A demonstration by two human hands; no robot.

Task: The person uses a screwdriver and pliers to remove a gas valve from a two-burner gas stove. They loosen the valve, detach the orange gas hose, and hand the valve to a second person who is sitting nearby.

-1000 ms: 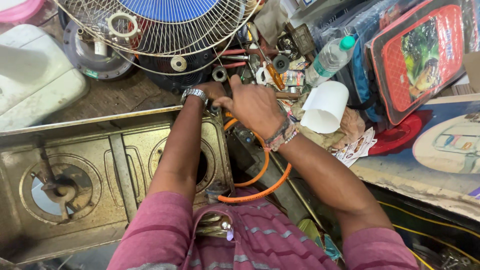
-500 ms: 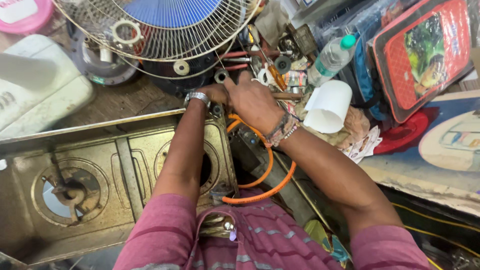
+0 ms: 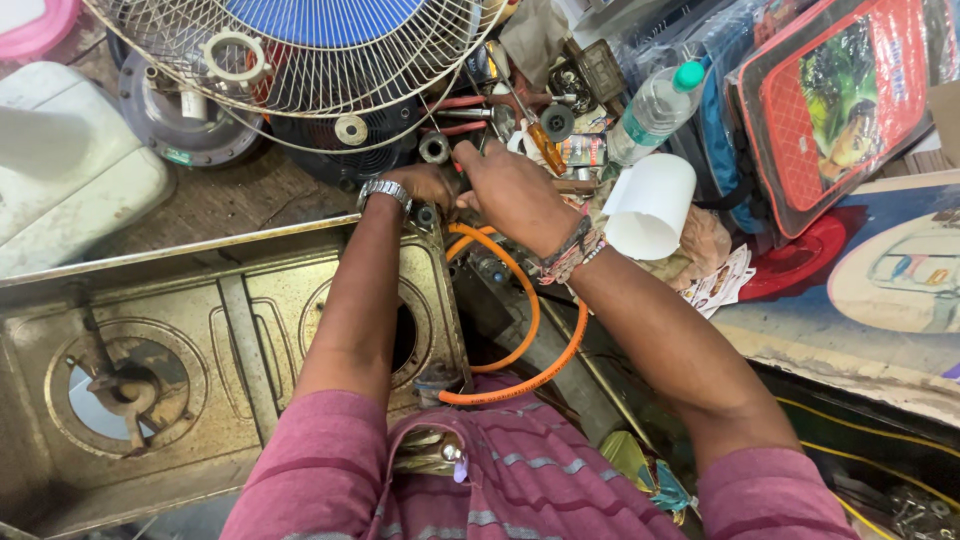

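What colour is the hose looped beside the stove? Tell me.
Orange. The hose shows in the head view, curling below the right hand.

Two hands (image 3: 432, 185) (image 3: 515, 190), one orange hose (image 3: 530, 330), one two-burner stove (image 3: 240, 330), one fan guard (image 3: 300, 55), one plastic bottle (image 3: 650, 110).

An orange hose (image 3: 530, 330) loops beside the upturned metal gas stove (image 3: 230, 340).
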